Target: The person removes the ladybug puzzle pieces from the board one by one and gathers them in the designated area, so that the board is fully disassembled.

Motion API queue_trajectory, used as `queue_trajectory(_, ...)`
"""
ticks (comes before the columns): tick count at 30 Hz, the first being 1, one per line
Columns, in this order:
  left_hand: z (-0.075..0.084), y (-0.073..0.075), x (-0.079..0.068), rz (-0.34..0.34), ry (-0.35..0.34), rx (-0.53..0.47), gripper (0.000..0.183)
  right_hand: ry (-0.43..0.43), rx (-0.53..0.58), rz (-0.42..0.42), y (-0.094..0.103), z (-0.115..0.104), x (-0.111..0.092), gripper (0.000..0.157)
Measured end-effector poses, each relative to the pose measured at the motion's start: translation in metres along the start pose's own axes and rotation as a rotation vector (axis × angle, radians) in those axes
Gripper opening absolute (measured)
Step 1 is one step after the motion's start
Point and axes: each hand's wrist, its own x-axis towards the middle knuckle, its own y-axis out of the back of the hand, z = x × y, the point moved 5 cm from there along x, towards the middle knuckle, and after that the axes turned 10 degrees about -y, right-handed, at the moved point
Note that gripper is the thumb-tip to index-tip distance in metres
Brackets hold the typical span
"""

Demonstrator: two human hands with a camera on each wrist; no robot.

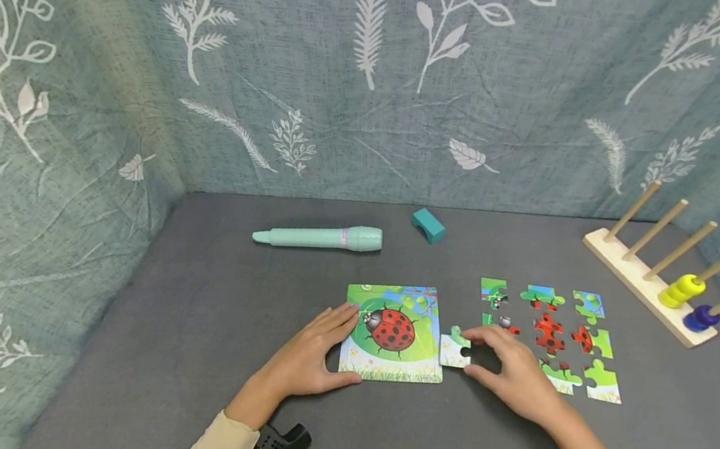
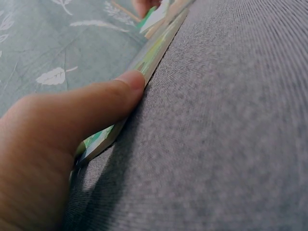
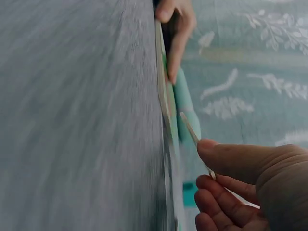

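A square ladybug picture board (image 1: 390, 329) lies flat on the grey table. My left hand (image 1: 314, 350) rests at its left side, fingers extended over the left edge and the thumb along the lower edge. In the left wrist view that thumb (image 2: 110, 101) touches the board's side. My right hand (image 1: 513, 371) pinches a puzzle piece (image 1: 454, 348), white and green with a rounded knob, just beside the board's right edge. The right wrist view shows this piece (image 3: 191, 129) edge-on between thumb and fingers, held off the table. Several loose ladybug puzzle pieces (image 1: 549, 334) lie right of the hand.
A mint-green marker-shaped tube (image 1: 318, 237) lies behind the board. Nearby is a teal arched block (image 1: 428, 225). A wooden peg stand (image 1: 649, 286) with yellow and blue rings stands at the back right. Patterned cloth (image 1: 374, 106) hangs behind the table.
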Motion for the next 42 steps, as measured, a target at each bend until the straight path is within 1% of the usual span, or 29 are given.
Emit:
queue_trajectory(3, 0.000, 0.000, -0.001, 0.000, 0.002, 0.000, 0.090, -0.018, -0.029, 0.010, 0.009, 0.009, -0.010, 0.044)
queue_trajectory(8, 0.000, 0.000, -0.001, 0.007, -0.004, 0.002, 0.089, -0.022, -0.063, 0.020, 0.021, 0.020, -0.024, 0.045)
queue_trajectory(15, -0.001, 0.001, 0.001, 0.002, -0.002, 0.008, 0.088, -0.015, -0.118, 0.035, 0.032, 0.028, -0.034, 0.046)
queue_trajectory(22, -0.002, 0.001, 0.001, 0.007, -0.003, 0.010, 0.088, 0.031, -0.161, 0.037, 0.031, 0.030, -0.034, 0.045)
queue_trajectory(28, -0.003, 0.001, 0.003, 0.008, 0.002, 0.010, 0.088, 0.012, -0.183, 0.028, 0.029, 0.033, -0.031, 0.043)
queue_trajectory(36, -0.003, 0.000, 0.001, -0.005, 0.009, 0.013, 0.089, -0.003, -0.192, 0.004, 0.026, 0.033, -0.033, 0.042)
queue_trajectory(42, -0.003, 0.000, 0.000, 0.000, 0.010, -0.003, 0.090, -0.011, -0.187, -0.010, 0.027, 0.033, -0.034, 0.044)
